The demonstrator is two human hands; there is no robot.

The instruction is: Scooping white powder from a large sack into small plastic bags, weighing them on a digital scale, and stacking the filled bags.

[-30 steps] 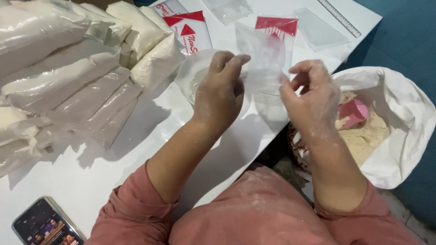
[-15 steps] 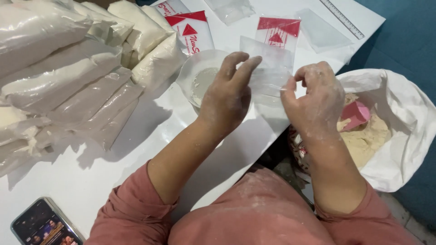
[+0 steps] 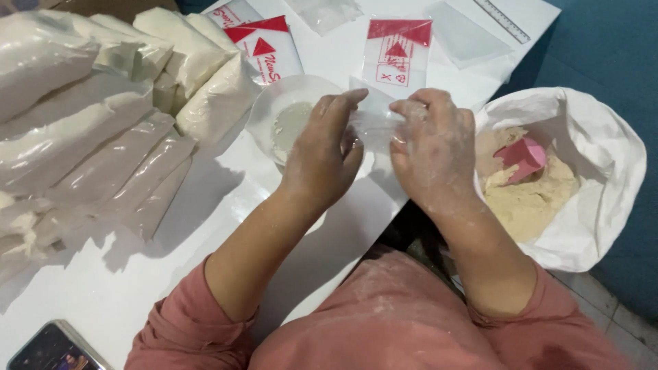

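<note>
While pinched by both floury hands over the tabletop [image 3: 356, 226] edge, small clear bag [image 3: 373, 123]: thin, light, soft, probably slippery; best taken at the top corners. Left hand [image 3: 325, 154], right hand [image 3: 432, 147] pinching it; behind, plastic bowl [image 3: 288, 103]; beside, flour sack [image 3: 603, 171].

clear bag [image 3: 375, 123], pink scoop [image 3: 522, 157], white sack [image 3: 603, 157]

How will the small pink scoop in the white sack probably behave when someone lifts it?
The pink scoop looks like thin plastic, so probably light and stiff. It lies half sunk in beige powder, so some powder would likely spill off. Its dusty surface may feel slippery.
</note>
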